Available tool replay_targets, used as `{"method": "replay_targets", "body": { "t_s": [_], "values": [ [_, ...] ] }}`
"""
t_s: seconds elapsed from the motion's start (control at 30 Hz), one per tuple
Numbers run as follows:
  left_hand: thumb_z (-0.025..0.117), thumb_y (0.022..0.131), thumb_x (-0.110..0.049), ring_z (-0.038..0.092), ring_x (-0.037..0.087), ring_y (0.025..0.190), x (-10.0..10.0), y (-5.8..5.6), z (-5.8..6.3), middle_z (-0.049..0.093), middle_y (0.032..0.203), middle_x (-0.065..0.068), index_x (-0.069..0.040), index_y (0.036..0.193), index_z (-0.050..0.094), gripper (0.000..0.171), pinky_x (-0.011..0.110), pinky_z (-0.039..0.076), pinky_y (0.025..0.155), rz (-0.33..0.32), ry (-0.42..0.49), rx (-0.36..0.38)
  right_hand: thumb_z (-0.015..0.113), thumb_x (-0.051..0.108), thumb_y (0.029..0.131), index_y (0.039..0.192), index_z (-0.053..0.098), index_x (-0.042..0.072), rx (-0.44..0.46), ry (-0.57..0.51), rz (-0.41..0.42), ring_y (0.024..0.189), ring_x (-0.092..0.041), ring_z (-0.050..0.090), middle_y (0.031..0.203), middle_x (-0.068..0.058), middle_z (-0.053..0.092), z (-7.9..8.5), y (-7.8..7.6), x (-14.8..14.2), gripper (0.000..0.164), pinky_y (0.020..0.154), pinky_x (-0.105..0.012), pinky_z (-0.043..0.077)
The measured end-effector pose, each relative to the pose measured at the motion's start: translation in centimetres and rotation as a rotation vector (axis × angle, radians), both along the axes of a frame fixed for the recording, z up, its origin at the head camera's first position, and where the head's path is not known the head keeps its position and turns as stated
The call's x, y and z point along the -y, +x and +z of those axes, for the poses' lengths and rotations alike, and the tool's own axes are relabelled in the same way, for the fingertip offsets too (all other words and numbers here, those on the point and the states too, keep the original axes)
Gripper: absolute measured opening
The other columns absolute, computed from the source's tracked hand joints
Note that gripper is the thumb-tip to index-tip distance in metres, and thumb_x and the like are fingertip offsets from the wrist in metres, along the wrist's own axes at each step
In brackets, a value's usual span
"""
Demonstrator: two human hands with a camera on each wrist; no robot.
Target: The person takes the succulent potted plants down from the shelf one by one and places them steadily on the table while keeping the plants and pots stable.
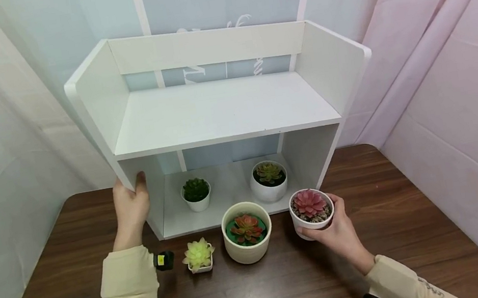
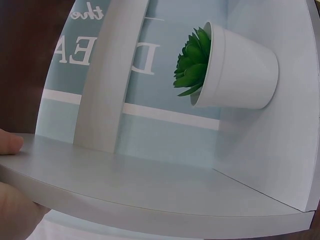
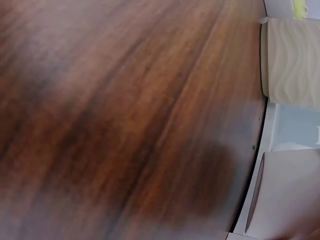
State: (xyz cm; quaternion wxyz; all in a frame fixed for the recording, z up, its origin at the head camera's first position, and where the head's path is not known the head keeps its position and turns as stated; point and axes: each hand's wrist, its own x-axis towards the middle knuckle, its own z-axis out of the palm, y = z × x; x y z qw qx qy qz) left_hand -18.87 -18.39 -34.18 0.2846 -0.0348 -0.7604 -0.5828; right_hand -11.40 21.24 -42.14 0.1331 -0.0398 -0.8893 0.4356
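In the head view my left hand (image 1: 131, 206) grips the left side panel of a white two-tier shelf (image 1: 224, 110), with the thumb on the inner face. My right hand (image 1: 341, 236) holds a white pot with a pink succulent (image 1: 310, 203) by its side, near the shelf's front right corner. Whether that pot touches the table is unclear. On the lower tier stand a small dark green succulent in a white pot (image 2: 235, 67) and a round white pot with a green succulent (image 1: 268, 191). The right wrist view shows the held pot (image 3: 285, 195) but no fingers.
A cream wavy-textured pot with a reddish succulent (image 1: 249, 253) stands before the shelf on the brown wooden table (image 1: 261, 295). Left of it sits a yellow-green succulent in a small white pot (image 1: 198, 254). Pale curtains (image 1: 455, 75) hang around the table.
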Motion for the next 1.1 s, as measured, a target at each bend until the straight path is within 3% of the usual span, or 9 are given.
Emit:
{"method": "replay_targets", "body": {
  "t_s": [0.53, 1.1],
  "values": [
    [0.044, 0.096, 0.001, 0.040, 0.039, 0.132, 0.0, -0.1, 0.1, 0.047, 0.138, 0.026, 0.009, 0.137, 0.042, 0.041, 0.054, 0.030, 0.110, -0.022, 0.028, 0.003, 0.092, 0.018, 0.058, 0.134, 0.031, -0.001, 0.031, 0.000, -0.025, 0.119, -0.033, 0.052, 0.127, -0.022, 0.054, -0.9, 0.4, -0.6, 0.100, 0.095, -0.038, 0.037],
    [0.044, 0.096, 0.001, 0.040, 0.039, 0.132, -0.1, 0.0, 0.1, 0.048, 0.137, 0.026, 0.009, 0.136, 0.043, 0.041, 0.054, 0.029, 0.110, -0.022, 0.027, -0.014, 0.092, 0.018, 0.058, 0.134, 0.030, -0.001, 0.047, 0.028, -0.025, 0.118, -0.035, 0.053, 0.127, -0.023, 0.055, -1.1, 0.9, -1.1, 0.100, 0.096, -0.044, 0.039]
  ]
}}
